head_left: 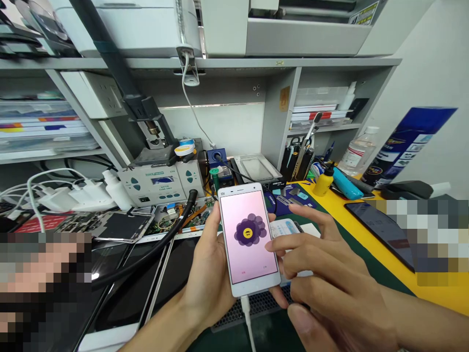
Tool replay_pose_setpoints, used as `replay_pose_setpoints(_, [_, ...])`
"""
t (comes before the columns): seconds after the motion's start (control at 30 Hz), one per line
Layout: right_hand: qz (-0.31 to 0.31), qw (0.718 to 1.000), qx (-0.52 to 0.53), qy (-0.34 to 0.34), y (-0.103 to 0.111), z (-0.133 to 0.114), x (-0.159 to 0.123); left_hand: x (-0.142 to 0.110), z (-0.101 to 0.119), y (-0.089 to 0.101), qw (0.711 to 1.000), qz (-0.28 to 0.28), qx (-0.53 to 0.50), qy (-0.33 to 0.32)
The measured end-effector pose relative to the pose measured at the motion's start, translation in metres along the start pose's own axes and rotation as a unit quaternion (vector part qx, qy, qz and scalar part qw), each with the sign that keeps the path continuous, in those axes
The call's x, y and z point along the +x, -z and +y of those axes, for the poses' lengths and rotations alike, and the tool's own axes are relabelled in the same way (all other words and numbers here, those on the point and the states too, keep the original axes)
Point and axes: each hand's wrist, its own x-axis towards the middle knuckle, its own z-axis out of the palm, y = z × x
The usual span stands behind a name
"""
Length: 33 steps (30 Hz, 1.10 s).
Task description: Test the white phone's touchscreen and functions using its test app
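Note:
A white smartphone (pixel 252 264) rests in my left hand (pixel 208 278), gripped along its sides with the thumb on the left edge. Its lit pink screen shows a dark purple flower shape with a yellow centre. From its lower end runs a white charging cable (pixel 246 313). My right hand (pixel 330 274) is at the phone's right side, fingers spread and holding nothing. One fingertip overlaps the right part of the screen; whether it touches cannot be told. Beneath the phone, another light-coloured phone or panel (pixel 284 228) is partly hidden.
Behind stand a grey control unit (pixel 157 183), a tool holder (pixel 298 161), a yellow bottle (pixel 323 183) and a clear bottle (pixel 359 151). At right lies a dark phone (pixel 381 232). A black hose (pixel 161 249) crosses the left side, near circuit boards (pixel 194 215).

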Motion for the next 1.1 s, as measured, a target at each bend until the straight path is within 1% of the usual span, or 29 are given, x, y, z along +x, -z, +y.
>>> replay_pose_setpoints(0.13, [-0.007, 1.000, -0.007, -0.001, -0.0022, -0.0006, -0.0037, 0.0002, -0.0008, -0.0024, 1.000, 0.002, -0.002, -0.001])
replay_pose_setpoints(0.33, [0.005, 1.000, 0.000, -0.015, -0.0060, -0.0015, -0.0065, 0.0004, -0.0005, -0.0017, 1.000, 0.001, -0.004, -0.003])
replay_pose_setpoints(0.43, [-0.014, 1.000, -0.002, 0.000, -0.0040, -0.0019, -0.0043, 0.0001, 0.0000, -0.0011, 1.000, 0.008, -0.004, 0.003])
replay_pose_setpoints(0.5, [-0.015, 1.000, -0.001, 0.000, -0.0022, -0.0027, -0.0035, -0.0001, 0.0002, -0.0010, 1.000, 0.009, -0.004, 0.007])
replay_pose_setpoints(0.67, [0.004, 1.000, 0.009, -0.011, -0.0004, -0.0043, -0.0057, 0.0006, 0.0001, -0.0007, 1.000, -0.015, -0.005, 0.012])
replay_pose_setpoints(0.73, [-0.004, 1.000, 0.008, -0.015, 0.0004, -0.0040, -0.0055, 0.0010, 0.0000, 0.0000, 1.000, -0.025, -0.006, 0.013])
replay_pose_setpoints(0.83, [-0.043, 0.999, 0.013, 0.003, 0.0021, -0.0034, -0.0035, 0.0010, -0.0002, 0.0016, 0.999, -0.030, -0.012, 0.014])
replay_pose_setpoints(0.9, [-0.052, 0.998, 0.017, 0.017, 0.0026, -0.0038, -0.0029, 0.0011, -0.0003, 0.0029, 0.999, -0.030, -0.015, 0.013])
replay_pose_setpoints(1.03, [-0.037, 0.999, 0.026, 0.018, 0.0005, -0.0027, -0.0050, 0.0021, -0.0010, 0.0044, 1.000, -0.027, -0.014, 0.008])
replay_pose_setpoints(1.1, [-0.031, 0.999, 0.024, 0.035, -0.0020, 0.0022, -0.0062, 0.0026, -0.0013, 0.0039, 1.000, -0.023, -0.014, 0.009])
